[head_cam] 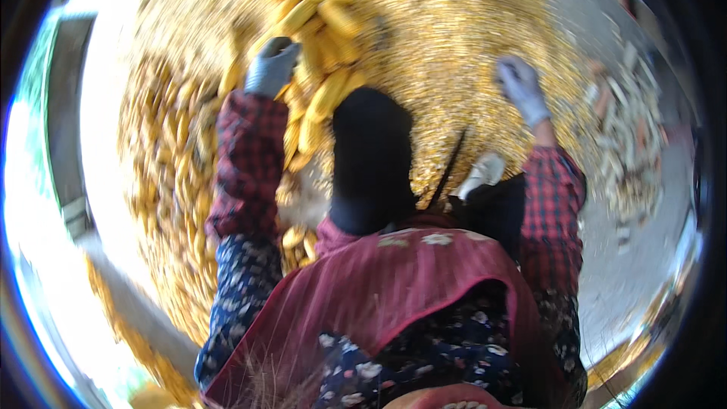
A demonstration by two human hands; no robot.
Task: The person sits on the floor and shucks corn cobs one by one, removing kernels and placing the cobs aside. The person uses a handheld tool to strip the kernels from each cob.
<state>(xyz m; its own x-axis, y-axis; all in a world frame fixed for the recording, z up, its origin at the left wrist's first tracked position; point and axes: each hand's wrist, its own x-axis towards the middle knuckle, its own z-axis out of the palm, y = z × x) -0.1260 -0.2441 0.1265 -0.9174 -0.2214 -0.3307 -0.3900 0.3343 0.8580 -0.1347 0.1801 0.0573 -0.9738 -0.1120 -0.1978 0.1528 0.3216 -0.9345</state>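
My left hand (272, 68), in a grey-blue glove with a dark coated part, is curled beside a heap of yellow corn ears (326, 28). Whether an ear is inside its fingers cannot be made out. My right hand (521, 88) wears a pale glove and hangs over a wide spread of loose corn kernels (443, 40). Its fingers are bent and blurred, and no object shows clearly in them. Between my knees and the kernels slants a thin dark rod (448, 167), its lower end hidden by my clothing.
More corn ears (176, 142) cover the floor along my left side. On the concrete floor (625, 272) to the right lies a pile of pale, stripped-looking cobs (630, 136). My white shoe (485, 170) rests at the kernels' edge.
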